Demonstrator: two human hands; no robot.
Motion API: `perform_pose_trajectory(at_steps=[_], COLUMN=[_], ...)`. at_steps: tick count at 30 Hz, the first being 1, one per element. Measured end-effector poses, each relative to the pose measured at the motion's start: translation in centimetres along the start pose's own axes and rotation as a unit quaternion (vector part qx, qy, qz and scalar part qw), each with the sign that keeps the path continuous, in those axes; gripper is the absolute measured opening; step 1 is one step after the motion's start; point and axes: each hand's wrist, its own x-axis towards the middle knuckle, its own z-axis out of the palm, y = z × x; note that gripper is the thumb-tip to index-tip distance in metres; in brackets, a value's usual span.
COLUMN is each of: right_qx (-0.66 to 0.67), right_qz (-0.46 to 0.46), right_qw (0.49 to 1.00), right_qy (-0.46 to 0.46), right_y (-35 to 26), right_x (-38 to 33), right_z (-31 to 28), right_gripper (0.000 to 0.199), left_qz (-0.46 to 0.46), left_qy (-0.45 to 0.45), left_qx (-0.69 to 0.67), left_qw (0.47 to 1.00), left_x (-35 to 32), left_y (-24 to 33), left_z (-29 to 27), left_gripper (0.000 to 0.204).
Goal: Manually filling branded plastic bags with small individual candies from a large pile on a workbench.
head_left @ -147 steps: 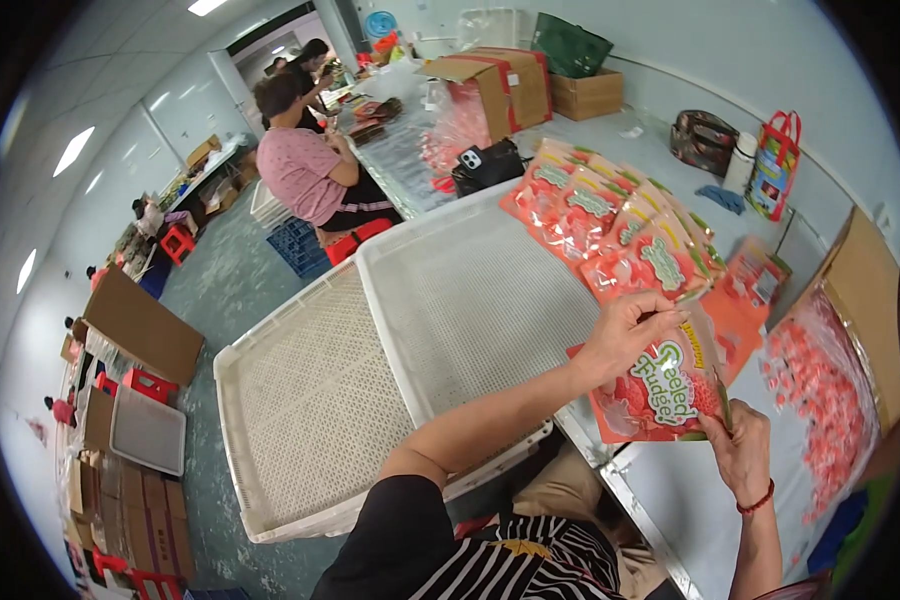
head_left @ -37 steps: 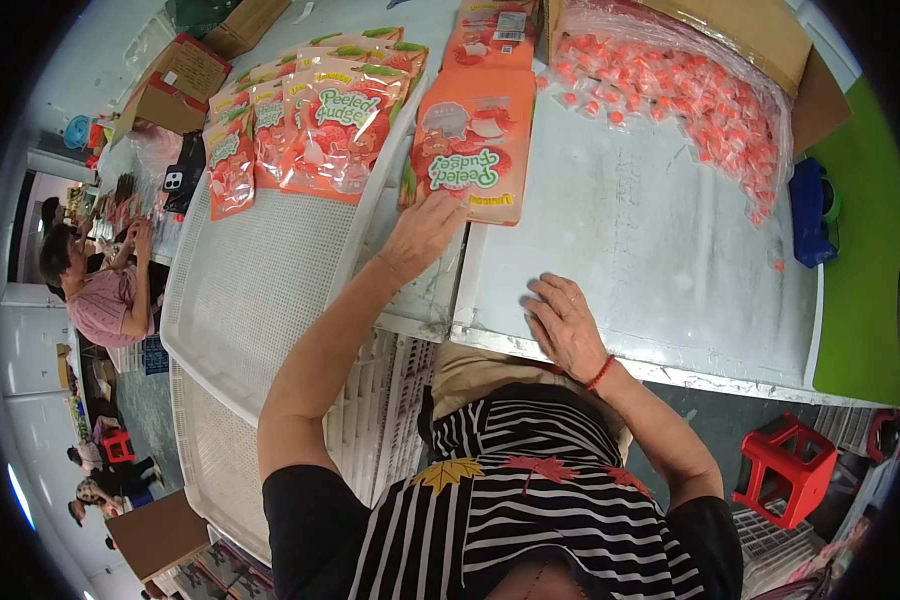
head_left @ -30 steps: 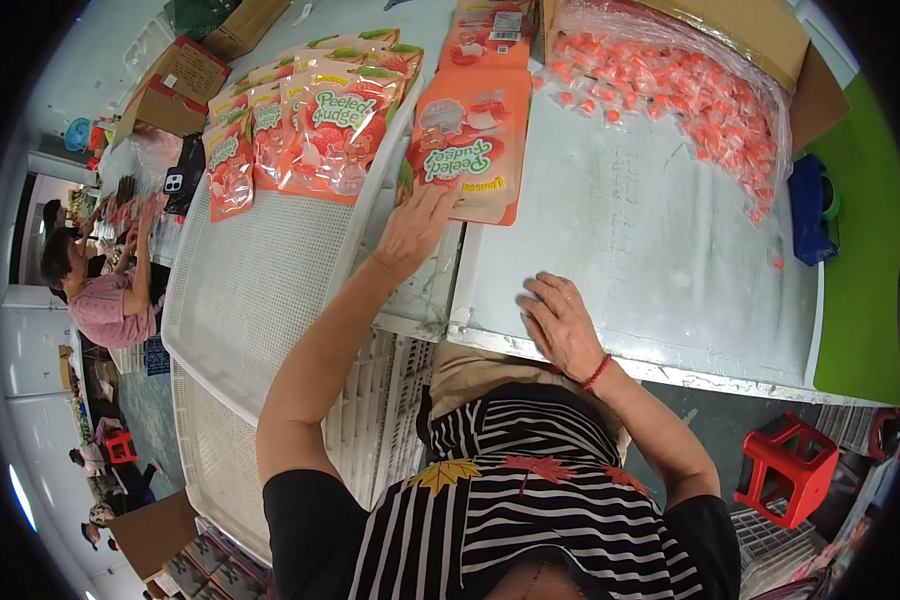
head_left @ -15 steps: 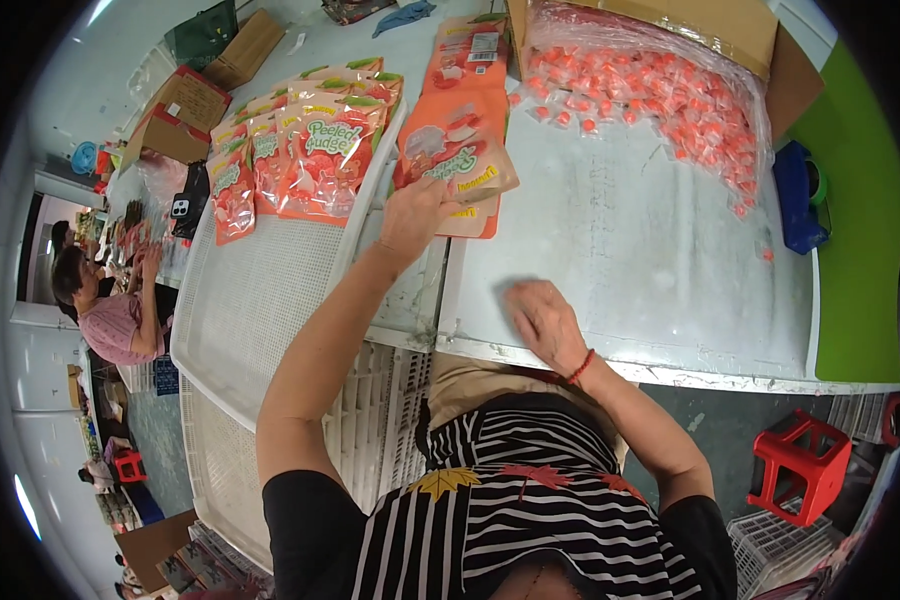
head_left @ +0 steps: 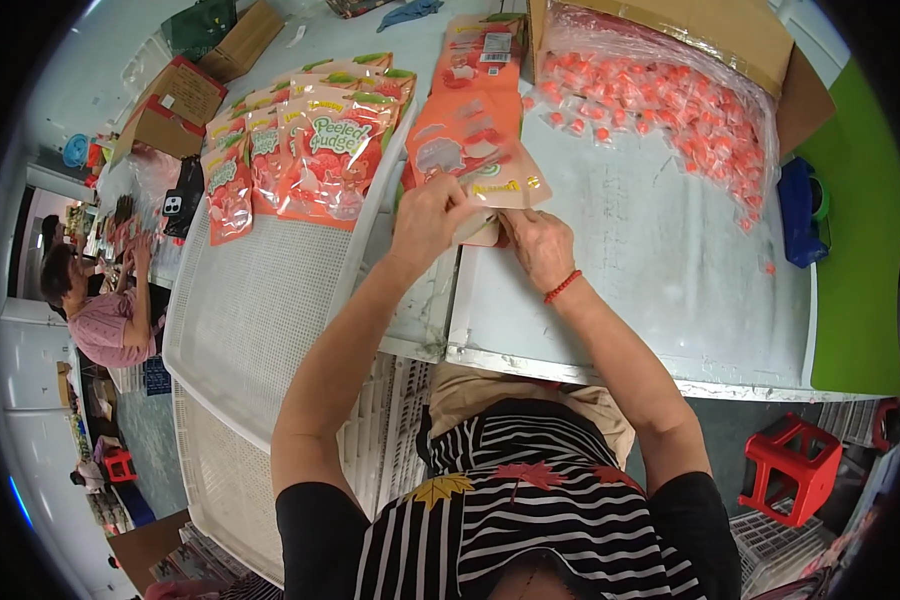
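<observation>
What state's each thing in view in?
Red printed pouch: near edge lifted
Left hand: pinching its edge
Right hand: touching its edge
Filled pouches: plump, overlapping
White mesh tray: partly filled
Wrapped candies: loose, heaped
Cardboard box: open
Red stool: unoccupied

Pale table, wrapped sweets, orange pouches

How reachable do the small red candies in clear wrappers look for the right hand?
Probably yes: pale tabletop lies between the right hand and the candies, though that hand is busy at the orange-pink plastic pouch.
</observation>
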Motion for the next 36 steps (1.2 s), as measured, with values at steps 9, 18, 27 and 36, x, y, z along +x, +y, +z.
perform_pose_trajectory(at_steps=[9, 18, 27, 36], right_qx=[0.452, 0.927, 0.913, 0.828], right_qz=[0.332, 0.248, 0.270, 0.322], right_qw=[0.796, 0.264, 0.279, 0.399], right_qy=[-0.228, -0.103, -0.127, -0.228], right_y=[-2.4, 3.2, 3.4, 5.3], right_x=[1.3, -4.6, -7.8, -9.7], right_z=[-3.6, -4.6, -10.4, -11.6], right_gripper=[0.018, 0.037, 0.047, 0.040], left_qz=[0.201, 0.224, 0.278, 0.244], left_qy=[0.046, 0.045, -0.200, -0.306], left_qx=[0.349, 0.242, 0.107, 0.110], left_qw=[0.914, 0.943, 0.934, 0.913], left_x=[-0.9, -2.6, -4.0, -4.1], left_y=[4.6, 11.8, 13.3, 14.3], left_z=[2.7, 6.6, 4.7, 5.5], left_gripper=[0.028, 0.042, 0.108, 0.133])
